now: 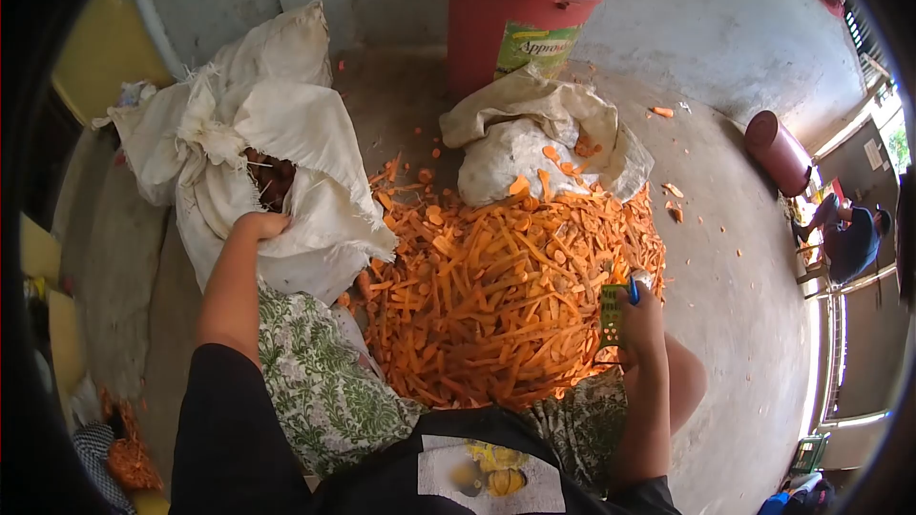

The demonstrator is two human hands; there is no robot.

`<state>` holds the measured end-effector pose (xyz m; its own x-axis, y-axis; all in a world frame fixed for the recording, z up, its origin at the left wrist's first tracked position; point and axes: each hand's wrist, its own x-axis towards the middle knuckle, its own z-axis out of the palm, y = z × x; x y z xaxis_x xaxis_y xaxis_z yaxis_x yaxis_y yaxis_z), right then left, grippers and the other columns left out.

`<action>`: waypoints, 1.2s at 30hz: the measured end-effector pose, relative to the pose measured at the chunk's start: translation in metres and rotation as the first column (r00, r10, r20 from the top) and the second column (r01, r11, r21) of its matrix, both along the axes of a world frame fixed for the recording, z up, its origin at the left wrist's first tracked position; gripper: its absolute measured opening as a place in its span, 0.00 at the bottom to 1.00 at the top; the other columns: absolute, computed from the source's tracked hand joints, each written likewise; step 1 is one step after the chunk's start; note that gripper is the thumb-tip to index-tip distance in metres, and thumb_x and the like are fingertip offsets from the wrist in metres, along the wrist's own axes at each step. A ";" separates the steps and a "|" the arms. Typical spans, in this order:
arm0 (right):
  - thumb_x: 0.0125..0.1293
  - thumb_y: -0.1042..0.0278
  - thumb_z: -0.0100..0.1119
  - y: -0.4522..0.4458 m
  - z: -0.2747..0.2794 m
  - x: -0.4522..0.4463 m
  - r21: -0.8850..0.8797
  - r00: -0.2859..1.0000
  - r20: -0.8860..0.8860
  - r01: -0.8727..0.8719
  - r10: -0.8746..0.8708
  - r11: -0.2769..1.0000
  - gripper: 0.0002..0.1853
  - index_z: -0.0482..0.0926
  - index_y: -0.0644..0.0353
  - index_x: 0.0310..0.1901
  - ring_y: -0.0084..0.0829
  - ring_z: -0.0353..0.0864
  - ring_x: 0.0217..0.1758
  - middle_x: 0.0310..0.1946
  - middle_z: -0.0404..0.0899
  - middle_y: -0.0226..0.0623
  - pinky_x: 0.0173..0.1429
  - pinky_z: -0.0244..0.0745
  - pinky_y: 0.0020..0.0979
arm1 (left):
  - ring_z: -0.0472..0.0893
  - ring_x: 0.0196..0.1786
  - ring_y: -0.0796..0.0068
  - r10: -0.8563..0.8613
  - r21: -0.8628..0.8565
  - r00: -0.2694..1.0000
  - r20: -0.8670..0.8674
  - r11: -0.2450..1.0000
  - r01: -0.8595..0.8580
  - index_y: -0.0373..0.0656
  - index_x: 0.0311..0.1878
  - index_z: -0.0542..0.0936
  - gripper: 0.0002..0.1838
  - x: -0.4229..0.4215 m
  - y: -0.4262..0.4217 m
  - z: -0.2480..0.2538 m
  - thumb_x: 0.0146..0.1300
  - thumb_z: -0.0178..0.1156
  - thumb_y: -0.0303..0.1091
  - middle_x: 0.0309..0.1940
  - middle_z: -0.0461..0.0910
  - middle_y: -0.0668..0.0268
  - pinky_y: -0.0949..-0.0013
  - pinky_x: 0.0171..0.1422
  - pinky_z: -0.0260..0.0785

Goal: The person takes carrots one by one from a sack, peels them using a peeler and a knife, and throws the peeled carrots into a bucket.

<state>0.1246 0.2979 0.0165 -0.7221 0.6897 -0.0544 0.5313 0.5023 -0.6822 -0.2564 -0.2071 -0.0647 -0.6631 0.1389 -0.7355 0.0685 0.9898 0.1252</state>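
My left hand (262, 226) is closed on the edge of a white woven sack (296, 129), beside a torn opening where dark, reddish-brown contents show in shadow. My right hand (641, 322) is wrapped round a flat green slicer-like tool (613, 313) with holes. A blue part (634, 291) shows at the fingers; whether it belongs to the green tool I cannot tell. Below and between my hands spreads a large heap of orange strips and round slices (496, 296), like cut carrots or sweet potatoes. The right hand is over the heap's right edge.
A second pale sack (506, 157) lies crumpled at the heap's far side. Behind it stands a red bin (477, 33) against the wall. Orange scraps dot the concrete floor (725, 324). A dark red container (778, 153) lies far right, near a seated person (852, 243).
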 end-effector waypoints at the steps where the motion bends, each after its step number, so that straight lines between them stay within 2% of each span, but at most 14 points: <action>1: 0.57 0.65 0.54 -0.002 -0.003 -0.001 -0.006 1.000 0.009 0.003 -0.003 1.000 0.11 0.71 0.66 0.31 0.31 0.69 0.21 0.17 0.69 0.41 0.29 0.64 0.34 | 0.64 0.60 0.58 0.156 0.045 0.983 0.091 0.986 -0.161 0.42 0.61 0.61 0.30 0.005 0.003 0.008 0.64 0.35 0.54 0.61 0.61 0.56 0.63 0.62 0.56; 5: 0.58 0.63 0.51 -0.014 0.006 -0.019 0.048 0.980 0.166 -0.115 0.106 0.992 0.12 0.71 0.66 0.31 0.41 0.71 0.22 0.17 0.70 0.48 0.29 0.63 0.37 | 0.65 0.60 0.62 0.292 -0.008 0.950 0.110 0.956 -0.293 0.43 0.61 0.61 0.30 0.004 0.004 0.028 0.63 0.36 0.54 0.61 0.61 0.58 0.63 0.60 0.57; 7: 0.58 0.63 0.51 -0.015 0.005 -0.022 0.117 0.966 0.233 -0.144 0.113 0.983 0.12 0.71 0.66 0.32 0.45 0.72 0.22 0.17 0.70 0.49 0.29 0.64 0.38 | 0.69 0.55 0.61 0.448 0.308 0.866 -0.223 0.875 -0.374 0.41 0.58 0.66 0.30 -0.005 -0.011 0.016 0.63 0.39 0.55 0.56 0.67 0.56 0.63 0.57 0.61; 9: 0.58 0.63 0.51 -0.015 0.005 -0.025 0.112 0.971 0.211 -0.140 0.114 0.984 0.12 0.71 0.65 0.32 0.46 0.72 0.22 0.16 0.70 0.49 0.29 0.64 0.39 | 0.73 0.50 0.57 0.332 0.264 0.896 -0.294 0.929 -0.258 0.40 0.51 0.72 0.24 -0.045 -0.034 -0.032 0.62 0.43 0.50 0.48 0.73 0.52 0.63 0.53 0.64; 11: 0.58 0.63 0.51 -0.016 0.001 -0.026 0.104 0.975 0.190 -0.134 0.112 0.985 0.11 0.71 0.65 0.32 0.48 0.72 0.23 0.16 0.71 0.49 0.29 0.64 0.40 | 0.75 0.45 0.53 0.069 0.123 0.816 -0.573 0.992 0.003 0.36 0.42 0.76 0.20 -0.043 -0.017 -0.039 0.61 0.44 0.43 0.40 0.76 0.50 0.61 0.51 0.65; 16: 0.58 0.63 0.52 -0.016 -0.002 -0.034 0.169 0.956 0.274 -0.158 0.108 0.973 0.11 0.71 0.64 0.33 0.50 0.74 0.26 0.19 0.72 0.51 0.30 0.65 0.42 | 0.73 0.48 0.50 0.394 0.323 0.775 -0.495 0.911 -0.257 0.32 0.40 0.77 0.20 -0.087 0.014 -0.078 0.59 0.43 0.40 0.44 0.74 0.46 0.60 0.52 0.64; 19: 0.58 0.63 0.53 -0.009 -0.012 -0.033 0.170 0.946 0.306 -0.167 0.109 0.971 0.11 0.71 0.63 0.33 0.50 0.74 0.27 0.20 0.73 0.52 0.30 0.65 0.42 | 0.72 0.50 0.48 0.547 0.478 0.770 -0.328 0.799 -0.364 0.31 0.40 0.77 0.21 -0.102 0.028 -0.080 0.59 0.42 0.40 0.46 0.73 0.45 0.60 0.53 0.63; 21: 0.58 0.63 0.53 -0.009 -0.016 -0.034 0.178 0.949 0.293 -0.178 0.120 0.968 0.11 0.70 0.63 0.32 0.51 0.74 0.26 0.20 0.73 0.52 0.30 0.65 0.42 | 0.71 0.51 0.47 0.439 0.384 0.791 -0.425 0.879 -0.281 0.30 0.42 0.75 0.21 -0.121 0.033 -0.113 0.58 0.42 0.40 0.46 0.72 0.44 0.60 0.53 0.63; 23: 0.58 0.63 0.53 -0.011 -0.013 -0.038 0.194 0.952 0.277 -0.190 0.132 0.962 0.11 0.70 0.63 0.32 0.51 0.73 0.26 0.20 0.73 0.51 0.30 0.65 0.42 | 0.71 0.51 0.47 0.202 0.178 0.868 -0.454 0.975 -0.134 0.31 0.44 0.75 0.21 -0.070 0.086 -0.053 0.58 0.43 0.39 0.47 0.71 0.44 0.58 0.54 0.63; 30: 0.58 0.62 0.53 -0.023 -0.015 -0.047 0.184 0.913 0.348 -0.290 0.213 0.939 0.11 0.70 0.63 0.31 0.51 0.74 0.26 0.19 0.72 0.50 0.30 0.65 0.42 | 0.72 0.51 0.49 0.086 0.122 0.896 -0.435 0.992 -0.036 0.33 0.44 0.76 0.20 -0.064 0.086 -0.065 0.57 0.42 0.37 0.48 0.71 0.44 0.57 0.56 0.62; 32: 0.58 0.62 0.53 -0.022 -0.017 -0.050 0.168 0.905 0.362 -0.297 0.221 0.940 0.11 0.70 0.63 0.31 0.51 0.74 0.26 0.19 0.72 0.50 0.30 0.65 0.42 | 0.71 0.52 0.51 -0.262 -0.042 0.849 -0.460 0.961 0.274 0.32 0.44 0.76 0.22 -0.103 0.062 -0.116 0.59 0.40 0.39 0.48 0.71 0.44 0.58 0.57 0.61; 33: 0.58 0.62 0.53 -0.022 -0.021 -0.051 0.164 0.906 0.360 -0.298 0.224 0.941 0.11 0.70 0.63 0.32 0.51 0.74 0.26 0.19 0.72 0.50 0.30 0.65 0.42 | 0.71 0.52 0.51 -0.261 -0.043 0.851 -0.456 0.961 0.272 0.32 0.44 0.76 0.22 -0.098 0.060 -0.105 0.59 0.40 0.39 0.48 0.71 0.44 0.58 0.57 0.61; 35: 0.58 0.62 0.52 -0.023 -0.022 -0.053 0.160 0.906 0.358 -0.299 0.227 0.941 0.11 0.70 0.63 0.32 0.51 0.74 0.26 0.19 0.72 0.51 0.30 0.65 0.42 | 0.70 0.53 0.51 0.355 0.321 0.814 -0.461 0.921 -0.220 0.35 0.43 0.76 0.23 -0.084 0.060 -0.066 0.60 0.38 0.44 0.49 0.70 0.44 0.57 0.58 0.59; 36: 0.58 0.62 0.52 -0.024 -0.020 -0.054 0.153 0.907 0.354 -0.296 0.227 0.943 0.11 0.70 0.63 0.32 0.51 0.74 0.27 0.19 0.73 0.51 0.30 0.65 0.43 | 0.70 0.53 0.51 0.355 0.320 0.814 -0.460 0.921 -0.221 0.35 0.43 0.76 0.23 -0.088 0.050 -0.071 0.60 0.38 0.44 0.49 0.70 0.44 0.57 0.58 0.59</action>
